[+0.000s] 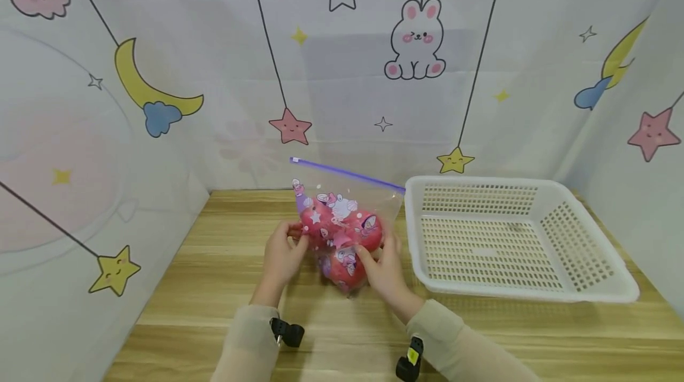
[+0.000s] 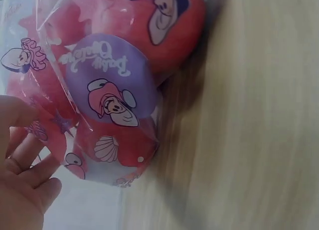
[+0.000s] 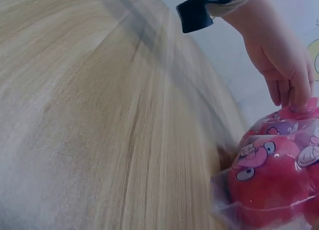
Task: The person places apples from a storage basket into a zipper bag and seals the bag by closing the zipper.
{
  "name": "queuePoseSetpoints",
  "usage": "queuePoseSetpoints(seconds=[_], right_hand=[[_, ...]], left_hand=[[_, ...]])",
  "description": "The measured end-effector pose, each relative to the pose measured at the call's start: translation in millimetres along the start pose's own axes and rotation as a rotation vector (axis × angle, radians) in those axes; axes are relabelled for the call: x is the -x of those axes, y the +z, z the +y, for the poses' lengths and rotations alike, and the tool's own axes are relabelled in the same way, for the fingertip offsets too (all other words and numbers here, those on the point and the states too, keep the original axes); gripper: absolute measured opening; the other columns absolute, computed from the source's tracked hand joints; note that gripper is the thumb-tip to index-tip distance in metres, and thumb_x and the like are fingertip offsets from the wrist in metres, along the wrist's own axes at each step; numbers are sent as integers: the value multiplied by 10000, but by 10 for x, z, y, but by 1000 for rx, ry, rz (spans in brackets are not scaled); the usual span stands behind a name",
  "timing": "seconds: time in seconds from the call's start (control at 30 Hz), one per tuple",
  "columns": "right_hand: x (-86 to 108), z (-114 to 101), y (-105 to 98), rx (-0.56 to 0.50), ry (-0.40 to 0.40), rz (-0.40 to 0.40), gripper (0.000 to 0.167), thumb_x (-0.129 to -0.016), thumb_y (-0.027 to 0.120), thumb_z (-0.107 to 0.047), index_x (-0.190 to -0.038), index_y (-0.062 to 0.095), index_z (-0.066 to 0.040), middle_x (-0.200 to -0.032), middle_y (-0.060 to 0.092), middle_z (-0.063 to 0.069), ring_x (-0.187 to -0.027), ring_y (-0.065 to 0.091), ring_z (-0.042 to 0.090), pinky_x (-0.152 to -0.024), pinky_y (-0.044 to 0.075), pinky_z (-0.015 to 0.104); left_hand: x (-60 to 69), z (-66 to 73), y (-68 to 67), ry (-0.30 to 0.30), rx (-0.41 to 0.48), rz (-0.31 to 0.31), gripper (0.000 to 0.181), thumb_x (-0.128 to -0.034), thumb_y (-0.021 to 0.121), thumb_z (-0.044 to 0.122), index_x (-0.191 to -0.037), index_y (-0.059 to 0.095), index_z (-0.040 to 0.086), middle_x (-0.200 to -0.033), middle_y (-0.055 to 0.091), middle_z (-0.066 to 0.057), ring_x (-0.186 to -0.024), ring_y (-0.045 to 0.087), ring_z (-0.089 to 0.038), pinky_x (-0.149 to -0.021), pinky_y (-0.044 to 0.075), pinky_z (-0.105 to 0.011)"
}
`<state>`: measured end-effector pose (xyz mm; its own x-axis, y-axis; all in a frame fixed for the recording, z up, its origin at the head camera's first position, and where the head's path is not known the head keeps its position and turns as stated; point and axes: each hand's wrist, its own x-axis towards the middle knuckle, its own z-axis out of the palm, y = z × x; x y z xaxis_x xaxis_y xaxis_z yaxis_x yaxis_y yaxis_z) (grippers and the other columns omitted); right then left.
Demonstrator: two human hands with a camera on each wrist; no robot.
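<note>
A clear zip bag point(image 1: 342, 215) printed with cartoon figures stands upright above the wooden table, bulging with several red round objects point(image 1: 347, 269). Across its top runs a purple zip strip point(image 1: 350, 173), with a pale slider at the left end. My left hand point(image 1: 283, 257) grips the bag's left side, thumb towards me. On the lower right side, my right hand point(image 1: 386, 272) holds the bag with its thumb in front and fingers partly hidden behind. Shell and character prints on the bag point(image 2: 117, 85) show close up in the left wrist view.
Right of the bag stands a white perforated plastic basket point(image 1: 483, 293), its left rim close to the zip strip's end. The wooden table point(image 1: 181, 311) meets a printed cloth backdrop point(image 1: 235, 73) at the back and sides.
</note>
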<state>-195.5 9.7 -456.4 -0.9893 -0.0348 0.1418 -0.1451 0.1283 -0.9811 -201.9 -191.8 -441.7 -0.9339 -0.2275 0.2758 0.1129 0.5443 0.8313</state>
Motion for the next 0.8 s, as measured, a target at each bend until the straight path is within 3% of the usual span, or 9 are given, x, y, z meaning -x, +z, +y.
queuePoseSetpoints(seconds=[0.1,0.3,0.43,0.53,0.67,0.73,0.8], right_hand=[[-24,10,7,55,31,33,674,-917,607,-135,-1479,235,-133,-1401,278,193,-1108,535,351,-901,519,420],[-82,-11,34,-63,40,83,656,-915,577,-56,-1454,205,-83,-1455,343,186,-1216,481,367,-1005,445,457],[-84,-9,31,-104,-11,81,608,-910,566,-25,-1413,226,-76,-1476,328,179,-1276,436,383,-1050,402,454],[-47,30,19,-61,-65,34,638,-908,568,-25,-1430,206,-85,-1512,246,166,-1327,384,379,-1068,380,434],[71,111,-4,229,-205,-61,837,-889,620,-114,-1520,71,-149,-1586,-58,127,-1443,126,359,-1123,250,493],[150,136,-17,435,-292,-105,905,-870,654,-172,-1530,35,-143,-1572,-185,116,-1453,-8,373,-1140,167,543],[210,155,-26,636,-367,-144,949,-841,691,-233,-1531,48,-122,-1563,-193,161,-1441,-74,406,-1131,137,590]], left_hand=[[67,-3,29,45,-41,57,190,-840,638,56,-1021,614,2,-901,669,-122,-820,611,-211,-647,493,-288],[209,62,66,145,-128,159,57,-813,650,21,-861,631,-2,-794,657,-116,-717,618,-205,-655,546,-343],[291,108,82,255,-190,235,53,-787,679,13,-820,637,3,-754,652,-110,-669,636,-193,-604,549,-309],[324,136,94,305,-220,278,61,-785,690,19,-826,648,2,-754,653,-111,-659,641,-194,-593,552,-308],[333,161,100,311,-239,263,134,-813,706,62,-921,655,3,-836,670,-122,-738,655,-225,-654,565,-327],[335,154,108,305,-255,197,251,-827,714,103,-1045,639,6,-977,671,-140,-875,659,-258,-761,564,-357],[340,128,122,303,-285,116,408,-834,718,147,-1197,582,20,-1158,628,-152,-1049,617,-294,-892,524,-410]])
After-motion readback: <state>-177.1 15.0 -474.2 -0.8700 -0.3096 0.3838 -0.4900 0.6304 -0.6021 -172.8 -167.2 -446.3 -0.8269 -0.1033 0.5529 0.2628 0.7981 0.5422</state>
